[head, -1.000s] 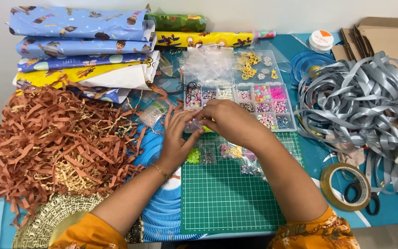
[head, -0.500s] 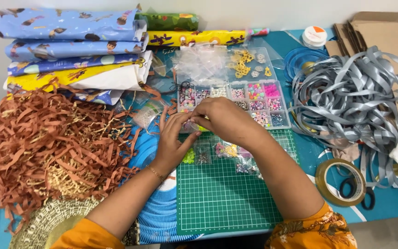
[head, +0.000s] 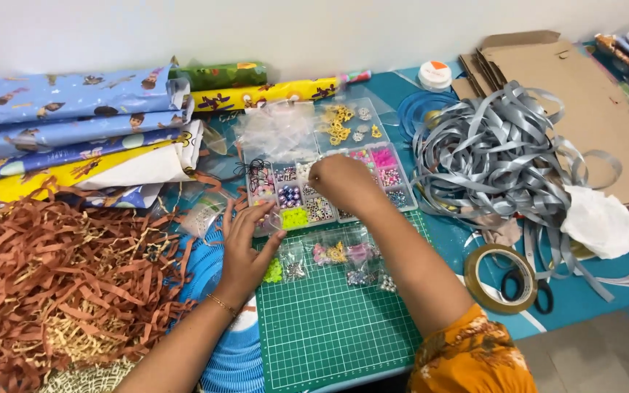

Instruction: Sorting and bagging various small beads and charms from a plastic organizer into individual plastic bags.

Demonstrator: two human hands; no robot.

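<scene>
My right hand (head: 340,182) is over the clear bead box (head: 329,191), and its fingers are bunched together, pinching down into one of the little middle cups — I cannot tell what tiny thing they have, if any. My left hand (head: 245,251) lies flat just to the near left of that, fingers apart, with the tips touching the front edge of the bead box beside the cup of bright green beads (head: 294,217). A thin gold bracelet (head: 221,304) sits on that wrist. Just under my right fingers, closer to me, small clear bags of beads (head: 336,255) lie on the green cutting mat (head: 329,331). Past my right fingers, at the far end of the box, are yellow charms (head: 338,124) and a crinkly clear bag (head: 278,131). Off to the right of my right hand is a big tangle of grey ribbon (head: 496,156), and near it, closer to me, a roll of brown tape (head: 502,278) with black scissors (head: 540,291) — both on the blue bench (head: 445,240). Flat cardboard (head: 584,94) lies beyond the ribbon. To the left of my left fingers is a big heap of brown paper shreds (head: 52,284), and past that, folded wrapping paper (head: 74,138) in blue and yellow.
</scene>
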